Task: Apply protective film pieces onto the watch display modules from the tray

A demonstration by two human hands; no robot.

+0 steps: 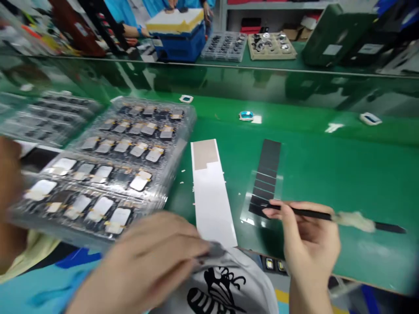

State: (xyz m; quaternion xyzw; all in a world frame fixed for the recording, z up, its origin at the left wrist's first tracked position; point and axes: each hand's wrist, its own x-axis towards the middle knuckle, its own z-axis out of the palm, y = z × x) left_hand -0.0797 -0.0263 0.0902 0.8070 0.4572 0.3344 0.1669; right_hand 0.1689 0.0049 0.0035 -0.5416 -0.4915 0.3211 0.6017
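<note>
In the lower middle, my left hand [157, 257] is closed, its fingertips pinching a small dark grey piece [216, 250], blurred and partly hidden. My right hand [307, 235] grips a slim black tool [314, 213] wrapped with whitish tape toward its far end. The tool's tip touches or hovers over a strip of black adhesive pieces [268, 174] on a clear backing sheet; which of the two I cannot tell. Between the hands lies a long white strip [212, 200] with a beige area at its far end.
A clear tray [176, 161] of small watch-like parts stands at left, another tray [62, 109] beyond it. Small framed pieces [246, 115] lie toward the back of the green bench [343, 174]. A shelf behind carries a blue box [180, 46] and trays. Another person's arm [9, 200] is at far left.
</note>
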